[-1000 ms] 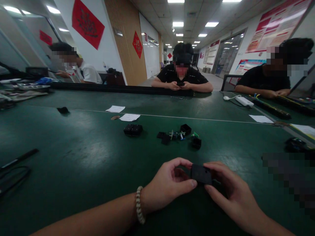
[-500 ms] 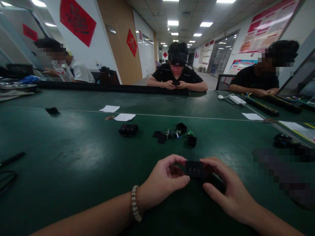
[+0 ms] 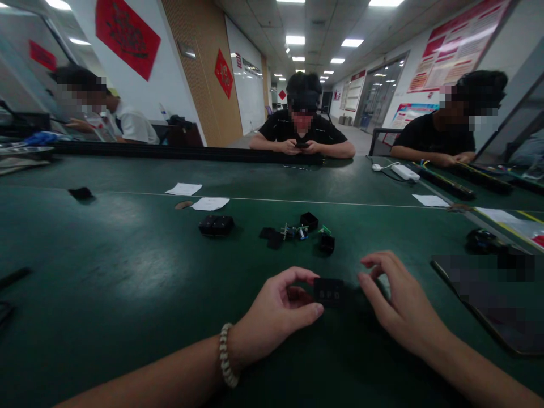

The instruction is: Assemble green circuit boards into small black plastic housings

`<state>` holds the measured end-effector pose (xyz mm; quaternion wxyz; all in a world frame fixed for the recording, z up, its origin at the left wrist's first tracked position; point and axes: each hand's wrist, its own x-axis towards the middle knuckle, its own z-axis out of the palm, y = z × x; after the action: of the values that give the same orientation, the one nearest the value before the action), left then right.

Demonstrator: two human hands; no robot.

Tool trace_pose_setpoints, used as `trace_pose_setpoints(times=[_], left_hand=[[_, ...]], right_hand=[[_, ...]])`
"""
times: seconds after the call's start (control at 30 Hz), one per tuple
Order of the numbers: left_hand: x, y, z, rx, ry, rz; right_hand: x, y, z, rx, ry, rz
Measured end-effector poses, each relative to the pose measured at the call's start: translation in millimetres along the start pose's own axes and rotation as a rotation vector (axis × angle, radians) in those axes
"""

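My left hand (image 3: 280, 309), with a bead bracelet on the wrist, pinches a small black box (image 3: 329, 292) between thumb and forefinger just above the green table (image 3: 127, 272). Faint letters show on the box's near face. My right hand (image 3: 397, 306) is beside the box on its right, fingers spread and lifted off it; whether the thumb still touches it I cannot tell. Beyond the hands lies a cluster of small black housings and little circuit parts (image 3: 300, 232), and a black double block (image 3: 216, 225) sits to their left.
Paper slips (image 3: 209, 203) lie further back near a white line across the table. A flat dark device (image 3: 488, 300) rests at the right. Three people sit at the far side, one holding a phone. A white adapter (image 3: 404, 171) and black bars lie at the far right.
My right hand has let go of the black box and opened its fingers; the left hand keeps the box. The view has shifted slightly right.
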<state>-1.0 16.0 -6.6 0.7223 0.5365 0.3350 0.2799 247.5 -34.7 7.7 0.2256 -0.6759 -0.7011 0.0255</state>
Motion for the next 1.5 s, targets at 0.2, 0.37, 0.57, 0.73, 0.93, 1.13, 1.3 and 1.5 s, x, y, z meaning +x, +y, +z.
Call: trace_pose_setpoints(times=[0.2,0.37,0.57,0.73,0.93,1.13,1.3,1.5], left_hand=[[-1,3,-0.8,0.030,-0.020,0.010],[-2,4,0.8,0.032,-0.011,-0.002],[-2,2,-0.6,0.055,-0.014,0.017],[-1,2,-1.4,0.062,-0.014,0.011],[-2,2,2.1,0.037,0.032,0.017],[-2,0,5.7,-0.006,0.047,0.034],[-2,-2,5.8,-0.010,0.046,0.049],[-3,-1,5.3,0.010,0.050,0.049]], right_hand=[[29,43,-16,-0.279,0.000,0.291],[34,66,-21,-0.352,0.030,0.435],[32,73,-18,-0.292,0.112,0.467],[30,60,-16,-0.103,0.208,0.339],[5,9,1,0.466,0.016,0.063],[-10,-18,8,0.981,-0.224,0.139],[-10,-19,9,1.059,-0.300,0.197],[-12,-20,11,1.048,-0.285,0.220]])
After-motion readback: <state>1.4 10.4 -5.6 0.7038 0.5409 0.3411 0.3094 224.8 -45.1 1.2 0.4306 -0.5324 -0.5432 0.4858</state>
